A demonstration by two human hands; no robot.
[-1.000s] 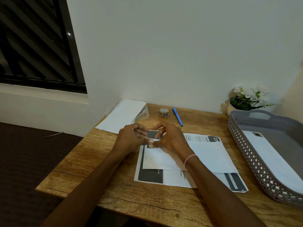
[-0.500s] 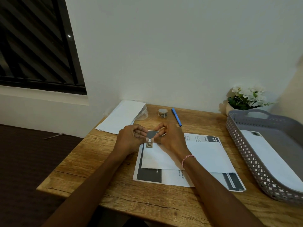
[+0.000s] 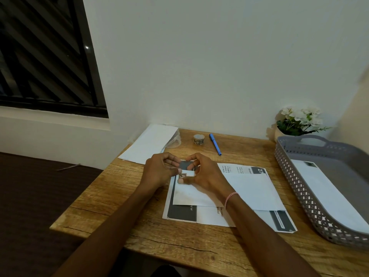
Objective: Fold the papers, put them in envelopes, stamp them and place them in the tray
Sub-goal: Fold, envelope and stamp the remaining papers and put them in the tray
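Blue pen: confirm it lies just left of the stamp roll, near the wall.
Wrong side. The head view shows the blue pen lying just right of the stamp roll, near the wall.

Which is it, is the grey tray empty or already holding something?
Holding something: one white envelope lies flat inside the grey tray, with a stamp on its far corner.

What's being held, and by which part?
A small grey strip, pinched at its ends: left hand on the left end, right hand on the right.
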